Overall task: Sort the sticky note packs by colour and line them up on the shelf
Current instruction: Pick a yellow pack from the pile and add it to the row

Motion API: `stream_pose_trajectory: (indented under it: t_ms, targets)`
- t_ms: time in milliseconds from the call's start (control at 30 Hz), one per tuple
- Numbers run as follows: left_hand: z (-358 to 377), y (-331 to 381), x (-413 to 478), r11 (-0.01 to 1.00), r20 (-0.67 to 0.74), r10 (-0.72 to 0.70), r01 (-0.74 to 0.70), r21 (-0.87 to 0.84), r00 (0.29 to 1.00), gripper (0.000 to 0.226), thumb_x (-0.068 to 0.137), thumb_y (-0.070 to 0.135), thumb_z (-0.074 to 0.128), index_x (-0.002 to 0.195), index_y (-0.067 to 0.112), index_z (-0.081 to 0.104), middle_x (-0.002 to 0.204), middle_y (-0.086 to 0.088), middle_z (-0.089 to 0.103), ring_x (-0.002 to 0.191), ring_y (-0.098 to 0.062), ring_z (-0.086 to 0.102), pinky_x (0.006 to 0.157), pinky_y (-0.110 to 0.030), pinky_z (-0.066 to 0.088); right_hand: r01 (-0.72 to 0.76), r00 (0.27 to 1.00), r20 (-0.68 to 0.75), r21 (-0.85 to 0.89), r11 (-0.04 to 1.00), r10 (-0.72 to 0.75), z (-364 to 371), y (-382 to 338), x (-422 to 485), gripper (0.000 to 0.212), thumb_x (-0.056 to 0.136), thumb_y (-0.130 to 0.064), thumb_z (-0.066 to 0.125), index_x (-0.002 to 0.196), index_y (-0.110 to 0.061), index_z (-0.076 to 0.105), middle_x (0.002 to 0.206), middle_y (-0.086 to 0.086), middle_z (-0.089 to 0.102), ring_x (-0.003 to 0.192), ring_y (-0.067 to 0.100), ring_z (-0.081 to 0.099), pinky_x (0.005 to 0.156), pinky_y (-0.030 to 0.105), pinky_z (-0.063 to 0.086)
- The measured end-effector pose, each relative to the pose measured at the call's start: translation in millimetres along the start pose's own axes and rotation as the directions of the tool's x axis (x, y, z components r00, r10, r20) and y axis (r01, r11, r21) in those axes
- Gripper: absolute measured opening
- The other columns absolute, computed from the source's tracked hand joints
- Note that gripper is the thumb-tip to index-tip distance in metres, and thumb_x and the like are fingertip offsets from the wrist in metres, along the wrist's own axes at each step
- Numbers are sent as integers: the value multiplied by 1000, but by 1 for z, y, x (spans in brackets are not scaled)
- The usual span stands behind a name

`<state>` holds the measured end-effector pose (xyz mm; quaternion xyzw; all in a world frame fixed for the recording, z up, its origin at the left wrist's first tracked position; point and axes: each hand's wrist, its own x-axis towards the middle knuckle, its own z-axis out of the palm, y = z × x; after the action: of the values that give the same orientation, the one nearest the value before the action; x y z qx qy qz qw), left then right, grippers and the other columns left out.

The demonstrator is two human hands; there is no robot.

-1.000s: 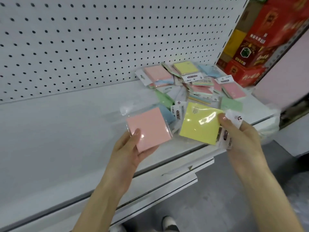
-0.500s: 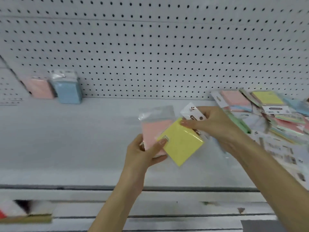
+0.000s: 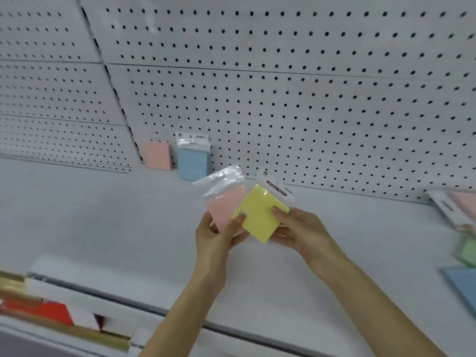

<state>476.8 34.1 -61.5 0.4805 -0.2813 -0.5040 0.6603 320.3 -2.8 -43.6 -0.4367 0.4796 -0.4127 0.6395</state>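
Centre frame, a person's two bare hands hold a pair of sticky note packs above a white shelf [image 3: 103,228]. The left hand [image 3: 213,235] grips a pink pack [image 3: 224,207], fingers curled behind it and the thumb reaching across to the near corner of a yellow pack [image 3: 260,215]. The right hand [image 3: 301,230] pinches the yellow pack, thumb on its face and fingers beneath. The yellow pack lies tilted in front of the pink one and overlaps its right side; each is in a clear sleeve whose header points up and away.

Behind them, left of centre, a standing pink pack [image 3: 157,157] and a standing blue pack [image 3: 193,161] lean upright, side by side, against the pegboard [image 3: 283,99] at the back of the shelf. The blue one has a white header card on top.

At the right edge of the frame more packs lie loose on the shelf: a pale pink one [image 3: 463,202] with a white header, a green pack [image 3: 466,251] below it, blurred, and a flat blue pack [image 3: 461,287] in the lower right corner.

Red and gold boxes [image 3: 38,309] show on a lower level at the lower left, too blurred to read
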Motion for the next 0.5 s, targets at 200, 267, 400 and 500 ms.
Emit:
stream_pose_trajectory:
  t_ms: [200, 267, 400, 500]
  targets:
    - [-25, -3, 36, 977, 38, 43, -50, 208, 998, 26, 84, 10, 71, 108, 10, 60, 99, -7, 72, 90, -23, 71, 68, -24, 56, 182, 968, -160, -92, 979, -195, 29, 18, 36, 17, 85, -7, 66, 101, -8, 60, 87, 3, 73, 74, 16, 70, 62, 31, 58]
    - [-31, -3, 48, 962, 53, 57, -69, 264, 997, 18, 87, 8, 66, 104, 8, 59, 97, -9, 71, 92, -26, 69, 69, -25, 56, 191, 961, -181, -117, 975, -210, 26, 22, 45, 16, 87, -9, 65, 93, -5, 50, 91, 9, 72, 73, 20, 67, 63, 33, 57]
    - [-43, 2, 67, 960, 62, 70, -84, 269, 996, 14, 91, 3, 60, 105, 3, 58, 101, -14, 69, 95, -31, 67, 67, -20, 54, 228, 942, -220, -134, 964, -254, 14, 25, 63, 25, 87, -10, 65, 96, 2, 44, 97, 21, 67, 76, 24, 63, 72, 44, 53]
    - [-53, 7, 77, 967, 76, 76, -92, 237, 994, 17, 91, 0, 57, 106, 6, 59, 104, -11, 70, 96, -27, 68, 68, -20, 54, 249, 932, -229, -162, 955, -282, 12, 26, 75, 20, 85, -9, 67, 98, -4, 53, 91, 18, 68, 75, 20, 64, 72, 40, 53]
